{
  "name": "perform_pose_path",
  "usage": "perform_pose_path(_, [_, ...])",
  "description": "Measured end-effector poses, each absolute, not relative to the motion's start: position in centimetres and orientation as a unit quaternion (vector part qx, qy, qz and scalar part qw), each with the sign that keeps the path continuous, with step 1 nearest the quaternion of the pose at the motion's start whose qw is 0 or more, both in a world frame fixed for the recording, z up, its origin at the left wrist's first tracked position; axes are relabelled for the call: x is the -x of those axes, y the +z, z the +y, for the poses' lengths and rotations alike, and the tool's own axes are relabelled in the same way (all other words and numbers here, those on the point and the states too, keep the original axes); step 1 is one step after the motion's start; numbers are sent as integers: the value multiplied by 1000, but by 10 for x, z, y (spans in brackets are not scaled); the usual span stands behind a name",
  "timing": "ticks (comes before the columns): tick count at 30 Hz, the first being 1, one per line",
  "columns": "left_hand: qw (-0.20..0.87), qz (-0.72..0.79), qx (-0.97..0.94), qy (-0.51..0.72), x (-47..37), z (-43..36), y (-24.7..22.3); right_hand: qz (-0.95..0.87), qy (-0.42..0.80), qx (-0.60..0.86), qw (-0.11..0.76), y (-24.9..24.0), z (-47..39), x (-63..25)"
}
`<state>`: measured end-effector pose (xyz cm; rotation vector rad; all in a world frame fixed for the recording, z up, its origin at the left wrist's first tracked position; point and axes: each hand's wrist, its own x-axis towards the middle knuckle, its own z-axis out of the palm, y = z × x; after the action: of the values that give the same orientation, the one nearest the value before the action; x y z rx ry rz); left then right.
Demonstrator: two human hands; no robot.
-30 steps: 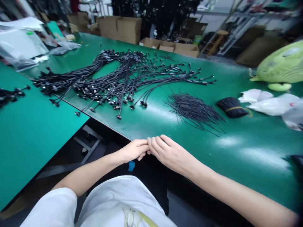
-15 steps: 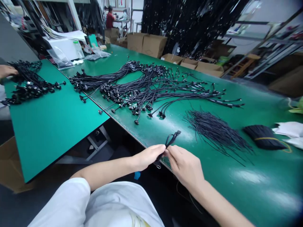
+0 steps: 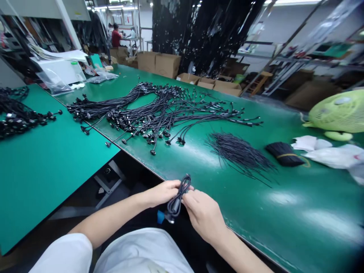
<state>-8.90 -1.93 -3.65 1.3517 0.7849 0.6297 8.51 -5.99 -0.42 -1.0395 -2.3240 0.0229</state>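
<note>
A coiled black cable [image 3: 176, 201] with a connector at its lower end is between my hands, over the table's front edge. My left hand [image 3: 165, 192] grips the coil from the left, its fingers partly behind it. My right hand [image 3: 202, 213] is closed at the coil's right side, fingertips pinched against its middle. Beyond them, many black cables with connectors [image 3: 159, 110] lie spread on the green table [image 3: 284, 223]. To the right are a loose pile of thin black ties [image 3: 240, 153] and a black bundle [image 3: 284, 154] with a yellow band.
A green fan [image 3: 338, 112] and white plastic bags [image 3: 335, 156] are at the right. More cables [image 3: 22, 115] lie on the left table [image 3: 57, 167]. Cardboard boxes [image 3: 167, 65] line the far edge. A person in red [image 3: 116, 37] sits in the background.
The view has swung right, bringing the fan in. The coiled cable has turned, so its loops now face me. The other person's hand at the left is out of view.
</note>
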Motion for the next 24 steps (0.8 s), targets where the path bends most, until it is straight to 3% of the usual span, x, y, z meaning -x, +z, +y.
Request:
perform_pose_path(3, [740, 328, -504, 302, 94, -18, -23, -881, 94, 390, 252, -7, -58, -80])
perform_pose_path(7, [650, 347, -599, 313, 100, -31, -5, -839, 205, 457, 212, -12, -49, -88])
perform_pose_path(12, [550, 407, -637, 357, 87, -46, -15, -758, 226, 518, 327, -12, -53, -98])
perform_pose_path(15, [575, 408, -593, 388, 75, -51, -26, -712, 284, 508, 393, -14, -60, -96])
perform_pose_path(19, [646, 378, -551, 370, 62, -48, -30, -641, 434, 479, 414, -24, -65, -95])
perform_pose_path(21, [672, 381, -509, 379, 58, -46, -30, -638, 435, 494, 401, -27, -69, -96])
perform_pose_path(24, [685, 403, -442, 416, 49, -40, -29, -669, 340, 547, 370, -28, -77, -98])
